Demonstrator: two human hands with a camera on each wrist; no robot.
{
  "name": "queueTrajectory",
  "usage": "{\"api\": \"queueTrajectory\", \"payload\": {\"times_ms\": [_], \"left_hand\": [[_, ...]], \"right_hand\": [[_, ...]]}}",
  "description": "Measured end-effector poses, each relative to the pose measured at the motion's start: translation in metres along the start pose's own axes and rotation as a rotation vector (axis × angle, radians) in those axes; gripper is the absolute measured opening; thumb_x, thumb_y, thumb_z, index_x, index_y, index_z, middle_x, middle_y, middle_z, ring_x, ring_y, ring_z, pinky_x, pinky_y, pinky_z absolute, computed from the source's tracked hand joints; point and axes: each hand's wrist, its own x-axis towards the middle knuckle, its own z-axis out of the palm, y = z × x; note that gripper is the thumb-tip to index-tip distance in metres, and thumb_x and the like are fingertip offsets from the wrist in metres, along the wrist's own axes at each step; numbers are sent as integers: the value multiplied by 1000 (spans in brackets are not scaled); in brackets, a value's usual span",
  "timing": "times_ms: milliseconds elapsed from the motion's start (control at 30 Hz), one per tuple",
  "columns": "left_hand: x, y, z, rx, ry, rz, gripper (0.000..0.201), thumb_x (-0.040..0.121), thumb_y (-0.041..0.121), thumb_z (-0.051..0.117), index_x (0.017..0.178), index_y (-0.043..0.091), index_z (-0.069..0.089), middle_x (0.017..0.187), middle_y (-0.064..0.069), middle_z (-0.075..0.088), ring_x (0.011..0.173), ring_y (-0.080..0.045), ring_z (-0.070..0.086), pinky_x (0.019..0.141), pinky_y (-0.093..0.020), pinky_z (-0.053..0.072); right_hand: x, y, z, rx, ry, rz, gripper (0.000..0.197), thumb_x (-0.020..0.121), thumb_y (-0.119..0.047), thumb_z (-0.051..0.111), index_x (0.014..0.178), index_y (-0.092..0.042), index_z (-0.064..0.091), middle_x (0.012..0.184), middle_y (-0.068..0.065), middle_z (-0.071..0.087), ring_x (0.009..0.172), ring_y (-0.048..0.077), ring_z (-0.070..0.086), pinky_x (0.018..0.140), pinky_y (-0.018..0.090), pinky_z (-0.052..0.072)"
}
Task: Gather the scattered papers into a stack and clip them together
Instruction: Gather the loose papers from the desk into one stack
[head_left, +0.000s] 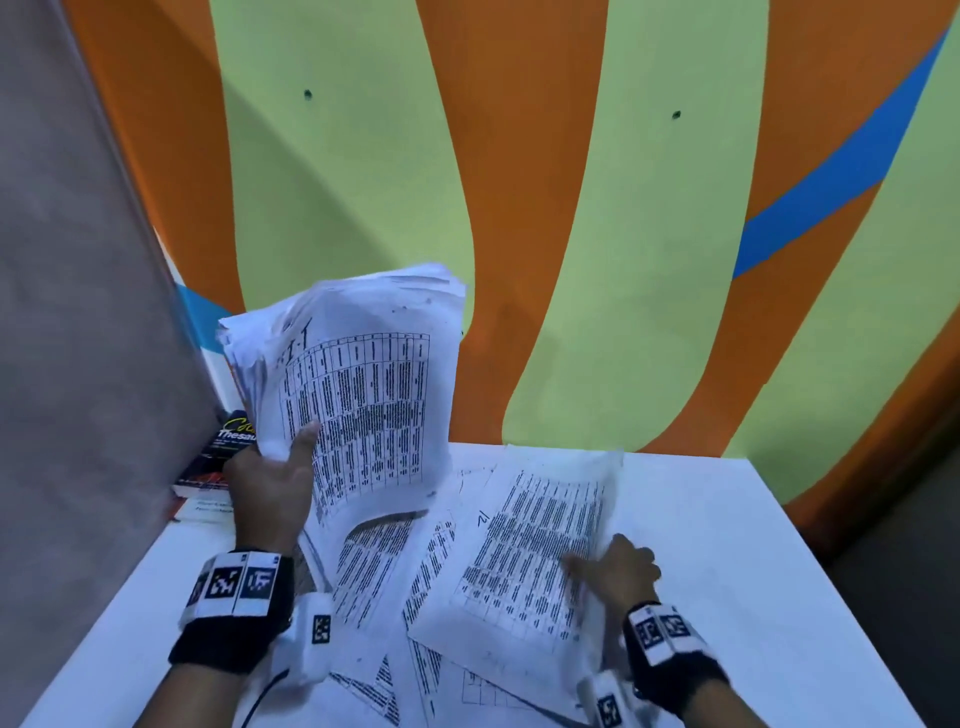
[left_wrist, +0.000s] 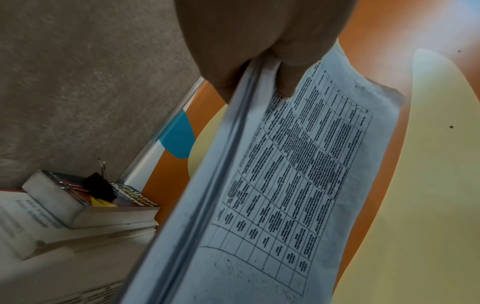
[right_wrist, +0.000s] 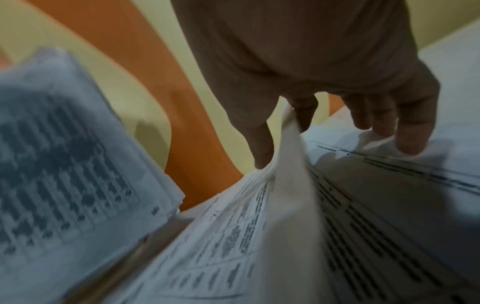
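My left hand grips a thick stack of printed papers by its lower edge and holds it upright above the table's left side. In the left wrist view the thumb and fingers clamp the stack from both sides. My right hand pinches the right edge of one printed sheet and lifts that edge off the table; the right wrist view shows the sheet between thumb and forefinger. More loose papers lie spread underneath. A black binder clip rests on a book.
Two stacked books lie at the table's back left, against a grey partition. The white table meets an orange and green wall at the back. The table's right edge drops off near my right wrist.
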Motion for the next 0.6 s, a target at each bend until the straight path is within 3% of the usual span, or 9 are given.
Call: {"api": "queueTrajectory", "payload": {"times_ms": [67,167,200,267,333,467,533,600], "left_hand": [[0,0,-3,1,10,8,35,83,22,70,63,4,48,62,-7,48,56,-15,40,59,-29,34],[1,1,-10,15,7,11,27,84,20,69,69,4,53,58,-5,48,46,-7,41,49,-20,34],[2,1,-13,23,8,10,27,85,19,68,69,2,55,52,-7,48,41,-1,39,44,-16,32],[5,-1,-18,11,29,-8,38,85,19,69,72,-15,58,55,-22,56,47,-7,40,50,-16,32],[7,-4,-22,-14,55,-24,47,84,21,69,85,-24,56,64,-21,63,65,-14,47,60,-26,37],[11,-6,-29,1,91,15,50,84,20,69,88,-27,52,85,-31,68,76,-33,66,64,-47,51],[11,-8,-30,9,93,31,52,84,20,69,90,-28,50,93,-40,64,87,-47,66,70,-58,52],[13,-13,-32,2,88,32,57,84,24,69,93,-28,49,100,-43,59,93,-54,61,76,-65,48]], "right_hand": [[-9,-11,14,-84,66,52,72,66,-56,76,117,-13,48,129,18,41,124,37,39,99,47,38],[-10,-16,25,-118,236,-2,60,58,-33,86,100,-7,53,107,22,54,97,39,58,82,44,48],[-9,-16,26,-80,191,-4,52,66,-25,81,104,-6,51,107,22,55,96,39,60,83,43,49],[-7,-14,22,-22,122,46,49,79,-18,67,118,-4,40,117,21,54,104,39,58,90,46,50],[-6,-9,17,-11,111,57,67,77,-24,71,128,-4,32,126,23,48,113,40,51,94,49,45],[-12,-8,17,-124,124,14,98,67,-52,76,138,-10,24,135,24,38,123,37,44,97,49,40],[-14,-12,24,-179,94,8,99,68,-48,77,141,-11,20,135,25,37,123,36,44,98,47,40],[-12,-18,28,-121,112,62,92,72,-32,78,141,-11,21,132,28,38,116,37,49,95,45,43]]}}
